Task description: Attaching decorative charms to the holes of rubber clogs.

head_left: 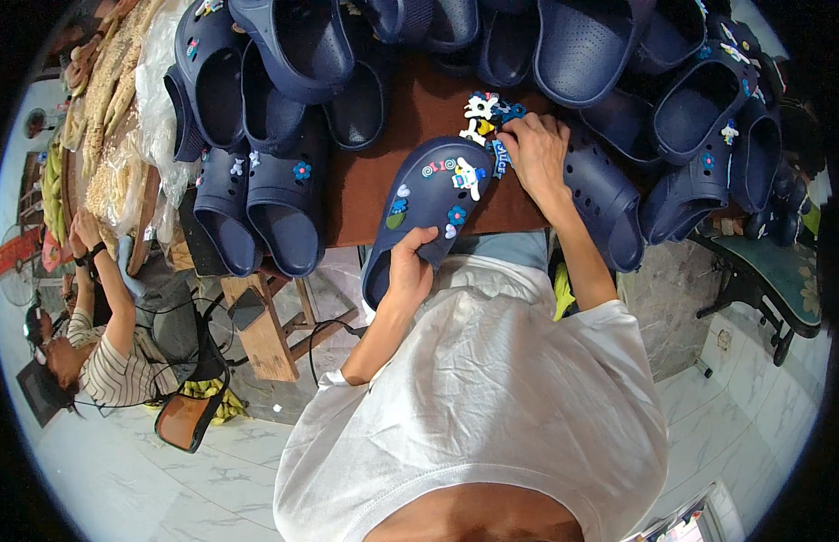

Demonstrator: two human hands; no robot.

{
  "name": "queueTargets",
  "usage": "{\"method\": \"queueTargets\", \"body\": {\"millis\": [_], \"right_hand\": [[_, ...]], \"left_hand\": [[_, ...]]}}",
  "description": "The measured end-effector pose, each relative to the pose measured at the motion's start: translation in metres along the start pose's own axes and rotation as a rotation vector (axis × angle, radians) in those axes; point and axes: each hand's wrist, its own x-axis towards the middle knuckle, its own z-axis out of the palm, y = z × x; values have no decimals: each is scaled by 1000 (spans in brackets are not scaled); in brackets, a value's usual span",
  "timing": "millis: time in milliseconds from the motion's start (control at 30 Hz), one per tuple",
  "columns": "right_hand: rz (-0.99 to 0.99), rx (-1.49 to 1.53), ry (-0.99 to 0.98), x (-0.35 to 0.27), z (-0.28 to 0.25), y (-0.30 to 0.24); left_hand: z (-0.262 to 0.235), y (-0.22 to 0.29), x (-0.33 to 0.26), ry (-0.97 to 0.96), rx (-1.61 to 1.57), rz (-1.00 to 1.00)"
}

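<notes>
My left hand (pixel 412 268) grips a navy clog (pixel 424 194) by its heel end, thumb on top. The clog is tilted, its toe pointing away from me. Colourful shoe charms sit on its upper: a white cartoon figure (pixel 469 178), a blue flower (pixel 456 215), hearts and small letters. Just right of the toe, my right hand (pixel 539 155) bends its fingers down over a small pile of loose charms (pixel 482 107) in white, blue and yellow. Those fingers look closed, but their tips are hidden. A blue charm (pixel 501 159) lies beside the hand.
Navy clogs (pixel 284 217) crowd the left, back and right (pixel 609 194) of the brown tabletop (pixel 383 172). Farther left, a person in a striped top (pixel 121 361) works at another table with pale, dried-looking goods (pixel 103 99). A wooden stool (pixel 266 339) stands below; a green-topped stand (pixel 781 280) is at right.
</notes>
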Motion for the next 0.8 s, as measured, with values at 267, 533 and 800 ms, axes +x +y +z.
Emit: {"method": "queueTargets", "body": {"millis": [267,533,800], "right_hand": [[65,-82,-18,4,12,-2],[51,110,-45,-8,-41,-17],[155,769,-346,-44,-64,-42]], "left_hand": [[-4,-3,4,-8,20,-17],[1,1,0,-13,24,-11],[-1,-2,5,-85,26,-28]]}}
